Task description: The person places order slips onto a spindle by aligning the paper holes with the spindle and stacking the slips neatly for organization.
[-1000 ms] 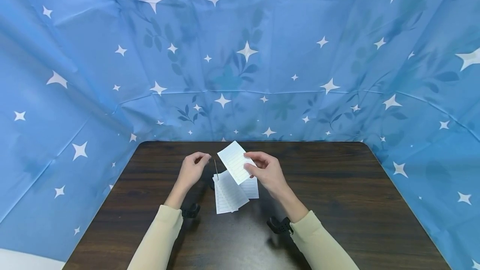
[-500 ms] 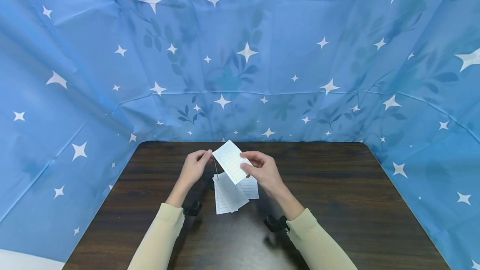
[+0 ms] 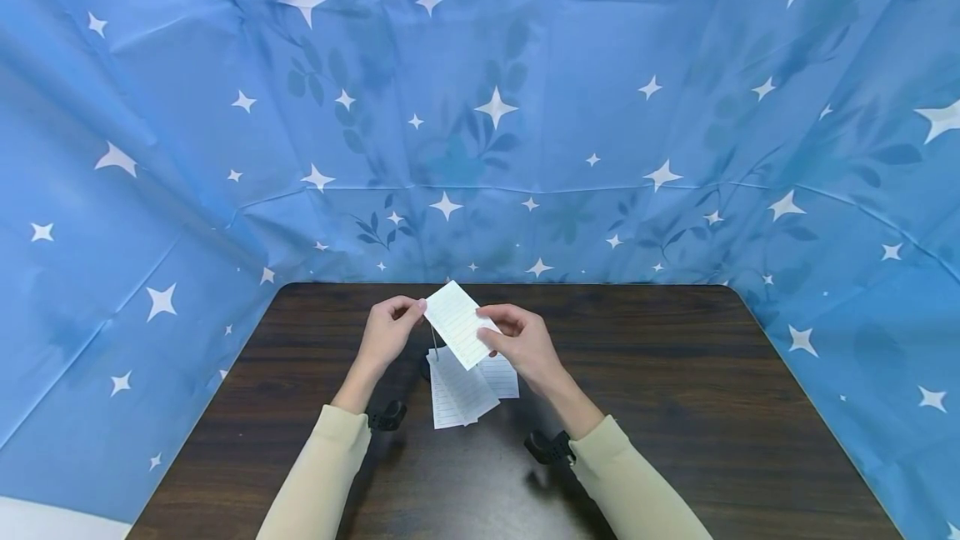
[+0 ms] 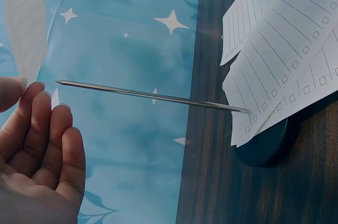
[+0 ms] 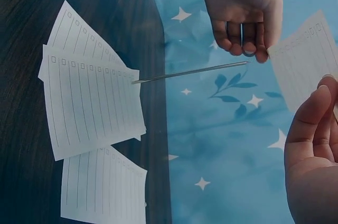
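A lined paper sheet (image 3: 456, 325) is held up between both hands. My left hand (image 3: 386, 333) pinches one corner of it between thumb and forefinger; my right hand (image 3: 521, 343) grips the opposite side with thumb and fingers. Below it stands a paper spike, its thin metal rod (image 4: 132, 93) rising to a bare pointed tip from a round dark base (image 4: 269, 147). Several lined sheets with small checkboxes (image 5: 92, 102) are skewered low on the rod, fanned out over the base. In the left wrist view, the spike's tip lies just beside the left fingertips, below the held sheet.
The dark wooden table (image 3: 675, 407) lies under everything. A blue curtain with white stars (image 3: 480, 107) hangs behind its far edge and along the sides. Each wrist wears a black strap device, such as the one on the right (image 3: 551, 447).
My right hand has brought the sheet left toward the spike. My left hand, close by the rod before, now pinches the sheet's corner. The skewered sheets stay put.
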`<state>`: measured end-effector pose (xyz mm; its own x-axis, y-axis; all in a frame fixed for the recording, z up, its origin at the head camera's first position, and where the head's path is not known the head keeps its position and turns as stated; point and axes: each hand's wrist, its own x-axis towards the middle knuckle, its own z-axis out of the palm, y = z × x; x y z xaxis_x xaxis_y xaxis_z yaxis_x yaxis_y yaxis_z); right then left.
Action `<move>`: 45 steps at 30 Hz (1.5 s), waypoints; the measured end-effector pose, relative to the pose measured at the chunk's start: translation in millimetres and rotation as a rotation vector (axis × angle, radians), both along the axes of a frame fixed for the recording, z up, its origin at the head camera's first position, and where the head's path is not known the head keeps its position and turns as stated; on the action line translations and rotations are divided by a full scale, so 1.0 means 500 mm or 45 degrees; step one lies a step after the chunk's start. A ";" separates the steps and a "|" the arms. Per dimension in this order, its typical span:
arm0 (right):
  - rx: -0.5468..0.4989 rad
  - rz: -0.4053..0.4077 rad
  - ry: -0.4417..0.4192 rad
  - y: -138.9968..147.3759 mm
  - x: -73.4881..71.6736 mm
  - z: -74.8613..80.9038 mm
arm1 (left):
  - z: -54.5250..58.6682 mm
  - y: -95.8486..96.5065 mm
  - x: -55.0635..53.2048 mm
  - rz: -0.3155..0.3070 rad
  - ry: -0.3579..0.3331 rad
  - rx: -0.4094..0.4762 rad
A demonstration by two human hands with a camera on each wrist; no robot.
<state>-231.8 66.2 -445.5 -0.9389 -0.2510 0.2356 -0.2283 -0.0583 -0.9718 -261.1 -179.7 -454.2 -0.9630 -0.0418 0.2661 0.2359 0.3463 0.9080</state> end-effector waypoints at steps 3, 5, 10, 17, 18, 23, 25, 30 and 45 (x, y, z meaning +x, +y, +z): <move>0.013 0.007 -0.006 0.000 0.000 -0.001 | 0.000 -0.001 -0.001 0.011 0.002 0.000; 0.026 0.005 -0.014 -0.001 -0.001 -0.003 | -0.001 -0.002 -0.003 0.023 0.006 -0.003; 0.085 -0.032 -0.056 -0.002 -0.003 -0.008 | -0.002 -0.002 -0.007 0.053 0.013 -0.004; 0.183 -0.084 -0.088 -0.004 0.001 -0.015 | -0.004 -0.002 -0.005 0.079 0.001 -0.002; 0.195 -0.088 -0.090 -0.003 0.001 -0.016 | -0.004 -0.001 -0.004 0.082 -0.001 -0.004; 0.233 -0.094 -0.116 -0.001 0.002 -0.021 | -0.006 -0.001 -0.002 0.086 0.008 -0.017; 0.236 -0.090 -0.127 0.000 0.003 -0.025 | -0.008 0.000 -0.002 0.083 0.016 -0.025; 0.240 -0.078 -0.133 0.001 0.004 -0.032 | -0.013 0.000 -0.002 0.086 0.022 -0.050; 0.227 -0.052 -0.165 -0.002 0.004 -0.045 | -0.022 0.000 -0.002 0.114 0.015 -0.093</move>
<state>-229.8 65.4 -468.0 -0.9686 -0.2392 0.0674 -0.0993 0.1239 -0.9873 -262.1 -179.8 -465.1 -0.9532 -0.1074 0.2827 0.2115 0.4317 0.8769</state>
